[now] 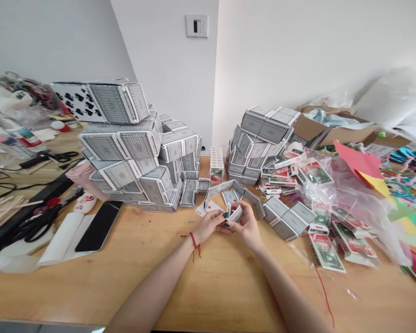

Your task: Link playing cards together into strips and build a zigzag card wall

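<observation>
Head view — one folded card (235, 214) is pinched by the left hand (211, 225) and the right hand (247, 226) together, above the wooden table (215, 282).

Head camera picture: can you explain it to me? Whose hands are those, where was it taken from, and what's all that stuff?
There's no robot here! These are a person's two bare hands: the left hand, with a red string on its wrist, and the right hand. The camera sits on that person's head, looking forward and down, so you see almost what they see.

Together, the hands hold a small grey piece made of cards. On the wooden table stand two tall stacks made from cards: the left stack and the right stack. A black phone lies in front of the left one. Over on the right are card boxes and a sheet of red paper.
</observation>
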Motion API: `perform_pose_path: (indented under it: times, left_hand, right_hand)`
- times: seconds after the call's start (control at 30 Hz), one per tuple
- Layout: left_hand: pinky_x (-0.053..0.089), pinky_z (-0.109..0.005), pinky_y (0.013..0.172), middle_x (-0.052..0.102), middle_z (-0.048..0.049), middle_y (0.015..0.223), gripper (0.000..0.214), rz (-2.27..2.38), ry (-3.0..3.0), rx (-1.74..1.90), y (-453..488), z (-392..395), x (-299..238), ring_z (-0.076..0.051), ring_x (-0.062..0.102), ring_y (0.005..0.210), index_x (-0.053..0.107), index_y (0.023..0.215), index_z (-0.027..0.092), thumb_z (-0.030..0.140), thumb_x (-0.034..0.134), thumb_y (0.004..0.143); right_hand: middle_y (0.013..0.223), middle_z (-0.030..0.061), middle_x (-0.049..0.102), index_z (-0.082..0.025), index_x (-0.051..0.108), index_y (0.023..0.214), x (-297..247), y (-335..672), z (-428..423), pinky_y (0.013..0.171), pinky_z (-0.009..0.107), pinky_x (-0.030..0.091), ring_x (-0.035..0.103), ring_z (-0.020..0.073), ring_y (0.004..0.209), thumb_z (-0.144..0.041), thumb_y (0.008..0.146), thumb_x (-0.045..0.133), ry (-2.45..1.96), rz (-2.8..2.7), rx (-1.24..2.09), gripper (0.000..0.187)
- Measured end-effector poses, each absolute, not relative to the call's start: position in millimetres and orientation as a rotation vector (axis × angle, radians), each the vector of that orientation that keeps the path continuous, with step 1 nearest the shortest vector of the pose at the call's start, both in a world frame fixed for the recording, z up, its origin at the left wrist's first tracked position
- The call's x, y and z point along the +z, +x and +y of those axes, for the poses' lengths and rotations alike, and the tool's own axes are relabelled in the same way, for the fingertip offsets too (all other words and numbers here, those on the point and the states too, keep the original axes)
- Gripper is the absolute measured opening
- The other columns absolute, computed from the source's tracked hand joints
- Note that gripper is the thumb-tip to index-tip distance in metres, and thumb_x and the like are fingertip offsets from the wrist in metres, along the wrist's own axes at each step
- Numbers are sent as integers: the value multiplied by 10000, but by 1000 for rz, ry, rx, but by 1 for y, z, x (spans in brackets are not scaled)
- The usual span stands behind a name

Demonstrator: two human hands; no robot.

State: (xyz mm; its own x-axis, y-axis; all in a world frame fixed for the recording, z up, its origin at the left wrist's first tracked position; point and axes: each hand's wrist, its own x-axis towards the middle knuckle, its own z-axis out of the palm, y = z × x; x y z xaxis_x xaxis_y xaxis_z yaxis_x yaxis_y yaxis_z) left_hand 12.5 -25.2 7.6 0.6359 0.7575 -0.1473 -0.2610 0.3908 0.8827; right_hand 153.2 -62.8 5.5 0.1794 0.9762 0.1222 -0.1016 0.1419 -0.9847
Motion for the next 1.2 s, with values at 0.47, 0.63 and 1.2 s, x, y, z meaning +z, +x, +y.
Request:
perform_pose_path:
  times: [0.47, 0.63, 1.2]
  left_hand:
    - [442, -338, 840, 603, -63, 1003, 547, 647, 1054, 834, 5, -15, 4, -181, 573, 946, 481, 1005, 167, 168, 758, 534]
    - [410, -405, 926, 568, -110, 1132, 579, 667, 1107, 842, 5, -15, 3, -230, 534, 1055, 505, 1096, 155, 161, 740, 567]
    - [530, -351, 734, 538, -129, 1131, 554, 703, 1438, 838, 5, -23, -9, -184, 623, 838, 490, 1135, 174, 117, 683, 619]
  right_hand:
    - [976, 64, 584, -203, 471, 1073, -7, 162, -56, 724, 331, 484, 587, 195, 808, -208, 525, 728, -1280, -1120, 1038, 606]
    - [1057, 78, 577, -200, 473, 1102, 0, 167, -55, 753, 330, 481, 595, 194, 845, -201, 519, 744, -1139, -980, 1240, 643]
    - [1122, 75, 535, -244, 515, 1136, 12, 168, -60, 579, 269, 446, 542, 123, 651, -245, 605, 726, -982, -1041, 1472, 572]
